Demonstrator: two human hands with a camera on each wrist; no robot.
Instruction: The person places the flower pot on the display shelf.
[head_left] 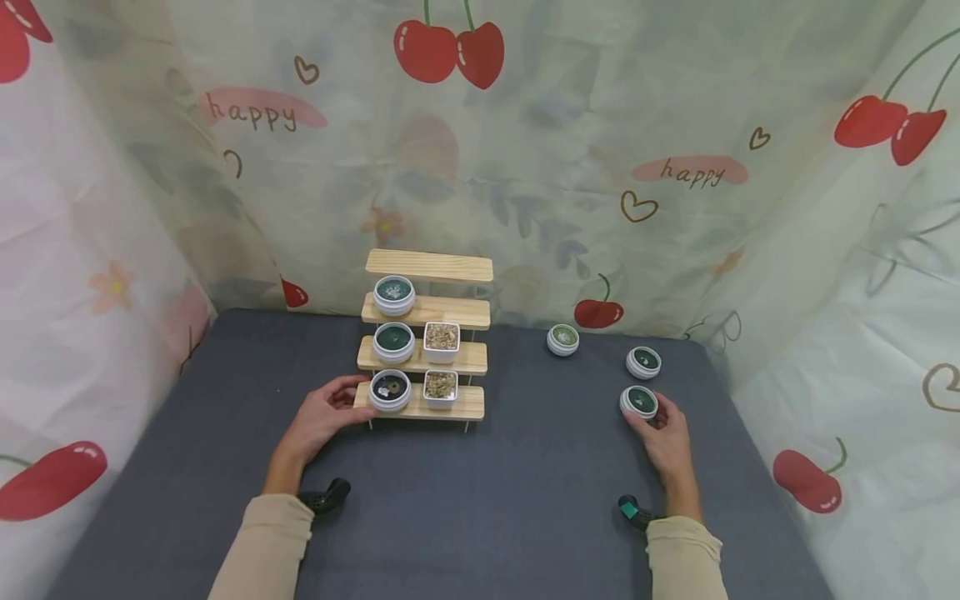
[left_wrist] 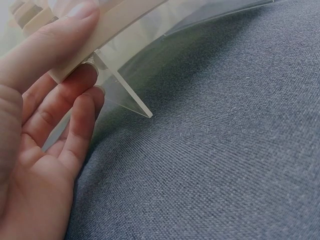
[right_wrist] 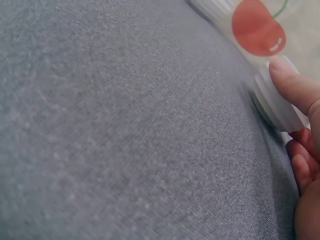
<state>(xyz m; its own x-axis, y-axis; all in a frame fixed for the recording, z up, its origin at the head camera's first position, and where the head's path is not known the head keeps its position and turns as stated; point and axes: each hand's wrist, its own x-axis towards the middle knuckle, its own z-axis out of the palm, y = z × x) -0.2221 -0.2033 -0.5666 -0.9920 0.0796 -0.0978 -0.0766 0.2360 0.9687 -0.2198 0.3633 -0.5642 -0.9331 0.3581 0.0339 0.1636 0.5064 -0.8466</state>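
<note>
A stepped display stand (head_left: 468, 404) with several pale wooden shelves and clear supports stands at the table's back, left of centre. My left hand (head_left: 318, 423) grips the left end of its lowest shelf. In the left wrist view the thumb lies on top of the wood and the fingers curl beneath, by a clear support leg (left_wrist: 130, 90). At the right, my right hand (head_left: 667, 437) holds a round white jar (head_left: 639, 402) with a dark green top, thumb on one side and fingers on the other. The right wrist view shows that jar's ribbed white side (right_wrist: 272, 97) close over the cloth.
Round jars (head_left: 393, 337) fill the left of the three lower shelves. Two square tubs (head_left: 441, 354) of grainy bits sit beside them. A light green jar (head_left: 562, 340) and a dark green jar (head_left: 643, 362) stand at the back right. Printed curtains (head_left: 525, 150) enclose the grey table (head_left: 525, 500).
</note>
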